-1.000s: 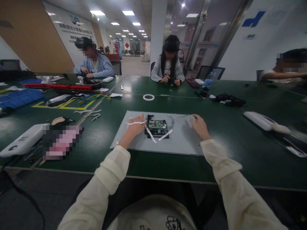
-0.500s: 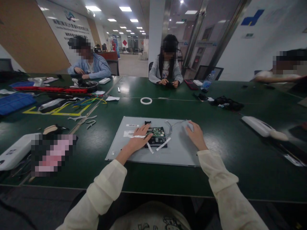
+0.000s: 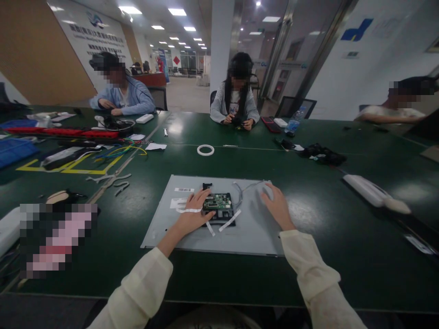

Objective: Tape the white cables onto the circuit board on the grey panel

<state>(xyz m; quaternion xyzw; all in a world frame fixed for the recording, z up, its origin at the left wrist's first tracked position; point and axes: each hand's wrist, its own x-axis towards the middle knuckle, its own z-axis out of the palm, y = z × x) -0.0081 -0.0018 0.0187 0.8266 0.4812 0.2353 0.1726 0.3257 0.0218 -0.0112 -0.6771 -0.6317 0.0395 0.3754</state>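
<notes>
Left hand (image 3: 192, 214) lies open, pressing the green circuit board (image 3: 217, 201); right hand (image 3: 276, 206) rests flat, released, on the grey metal panel (image 3: 254, 230). Pressure is best kept even.

The left hand (image 3: 192, 211) lies flat on a grey panel (image 3: 254, 228) near the tabletop's near edge, fingers touching a green circuit board (image 3: 217, 201); the right hand (image 3: 276, 206) rests open towards the panel's far right corner

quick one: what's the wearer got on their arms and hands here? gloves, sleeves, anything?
Both arms are in long, loose cream sleeves with gathered cuffs at the wrists. The left hand and right hand are bare: no gloves, and no rings, watch or straps visible.
</notes>
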